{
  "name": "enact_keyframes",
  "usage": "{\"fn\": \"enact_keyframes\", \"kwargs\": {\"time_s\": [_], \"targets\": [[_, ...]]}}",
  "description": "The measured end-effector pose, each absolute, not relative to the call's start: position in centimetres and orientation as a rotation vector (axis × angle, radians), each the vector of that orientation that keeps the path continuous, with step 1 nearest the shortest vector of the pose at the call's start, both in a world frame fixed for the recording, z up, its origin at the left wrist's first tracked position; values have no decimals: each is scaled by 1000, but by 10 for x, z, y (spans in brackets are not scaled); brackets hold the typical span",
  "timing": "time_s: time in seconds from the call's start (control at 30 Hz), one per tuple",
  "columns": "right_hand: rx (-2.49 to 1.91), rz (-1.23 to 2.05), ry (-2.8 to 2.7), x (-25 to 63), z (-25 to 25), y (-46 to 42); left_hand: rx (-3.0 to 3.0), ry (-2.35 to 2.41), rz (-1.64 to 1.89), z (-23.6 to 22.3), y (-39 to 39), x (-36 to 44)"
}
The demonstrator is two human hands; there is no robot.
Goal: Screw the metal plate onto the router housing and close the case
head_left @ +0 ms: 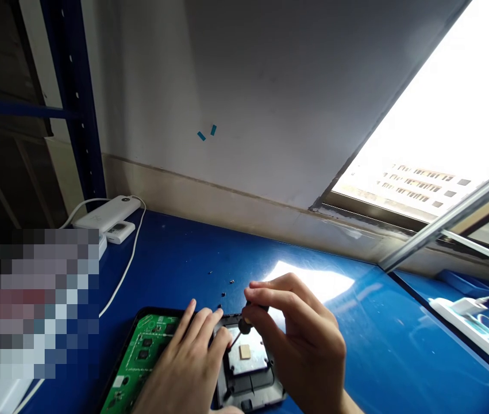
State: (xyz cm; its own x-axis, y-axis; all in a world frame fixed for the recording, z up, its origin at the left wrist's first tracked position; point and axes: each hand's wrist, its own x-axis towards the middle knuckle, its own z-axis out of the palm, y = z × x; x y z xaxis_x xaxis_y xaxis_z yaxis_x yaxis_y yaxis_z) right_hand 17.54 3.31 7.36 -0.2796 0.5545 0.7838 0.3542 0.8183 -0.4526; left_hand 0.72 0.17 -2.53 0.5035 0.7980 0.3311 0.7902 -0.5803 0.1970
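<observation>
My right hand (304,342) pinches a small dark-handled screwdriver (245,328), its thin shaft slanting down and left. The tip meets the upper left corner area of a silver metal plate (258,345), close to my left fingertips. A tan square pad (245,352) sits on that plate, which lies in a black plastic housing (255,394). With fingers spread, my left hand (186,365) rests over the housing's left edge and the right side of a green circuit board (141,356) in a black frame. It covers part of both.
Small dark bits, perhaps screws (223,294), lie on the blue tabletop (175,247) beyond the housing. A white power strip (108,213) with a cable is at the back left, another power strip (477,336) at the right. A wall borders the back; a blurred patch covers the left.
</observation>
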Motion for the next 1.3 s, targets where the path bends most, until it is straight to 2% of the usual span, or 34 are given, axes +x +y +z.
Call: {"fn": "enact_keyframes", "kwargs": {"time_s": [0.7, 0.97, 1.3], "targets": [[-750, 331, -1943, 178, 61, 20, 2756, 1421, 1012, -52, 4, 0], [-679, 310, -1877, 178, 58, 24, 2837, 1445, 872, -44, 5, 2], [-649, 282, -1926, 163, 75, 21, 2790, 1445, 891, -52, 5, -2]]}}
